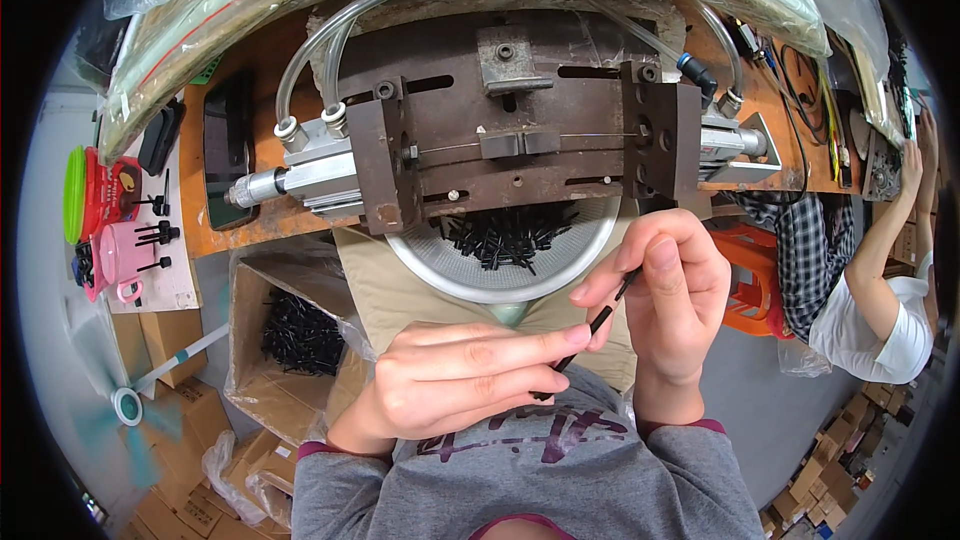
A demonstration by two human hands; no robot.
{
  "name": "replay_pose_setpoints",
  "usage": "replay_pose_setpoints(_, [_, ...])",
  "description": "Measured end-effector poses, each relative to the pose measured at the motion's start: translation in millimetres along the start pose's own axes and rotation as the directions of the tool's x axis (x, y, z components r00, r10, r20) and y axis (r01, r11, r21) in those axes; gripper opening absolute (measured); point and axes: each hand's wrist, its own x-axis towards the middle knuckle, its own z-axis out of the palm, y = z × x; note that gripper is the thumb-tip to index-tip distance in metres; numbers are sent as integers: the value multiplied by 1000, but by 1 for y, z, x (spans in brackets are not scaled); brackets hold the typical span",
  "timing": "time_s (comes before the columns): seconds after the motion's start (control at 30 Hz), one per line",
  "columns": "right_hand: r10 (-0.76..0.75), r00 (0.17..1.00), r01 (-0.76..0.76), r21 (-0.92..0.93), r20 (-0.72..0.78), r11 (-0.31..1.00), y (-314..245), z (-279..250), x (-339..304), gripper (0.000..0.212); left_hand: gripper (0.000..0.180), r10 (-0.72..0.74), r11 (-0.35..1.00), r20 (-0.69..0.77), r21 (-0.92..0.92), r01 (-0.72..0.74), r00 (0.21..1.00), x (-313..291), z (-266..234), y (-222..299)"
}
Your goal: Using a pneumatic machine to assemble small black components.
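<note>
In front of my chest, a slim black rod-like part (600,319) slants up to the right. My left hand (450,380) is closed on its lower length, fingers stretched along it, and its lower end sticks out below them. Thumb and fingertips of my right hand (675,290) pinch a thin black tip at the upper end. Whether that tip is one piece with the rod, I cannot tell. Beyond my hands, a silver metal basin (502,294) rests at my lap with many similar black parts (508,237) inside. Above it stands a dark brown metal fixture (465,183).
Pneumatic cylinders (320,175) with clear hoses flank the fixture on the wooden bench (195,225). A cardboard box (250,340) of black parts stands at left, near a fan (127,406) and a pink cup (125,252). Another person (870,330) sits at right beside an orange stool (750,285).
</note>
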Motion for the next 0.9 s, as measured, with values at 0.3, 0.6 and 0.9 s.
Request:
replay_pose_setpoints(0.3, [-29,1000,29,-31,-3,999,4,2,-1,24,24,15,998,-31,55,-13,999,1,3,-4])
replay_pose_setpoints(0.6, [-55,993,55,3,100,998,4,0,-1,22,23,23,999,-29,44,-22,999,-1,0,-6])
replay_pose_setpoints(0.9, [-73,989,71,17,131,997,7,-1,-4,24,25,18,1000,-45,0,-18,999,-3,1,-7])
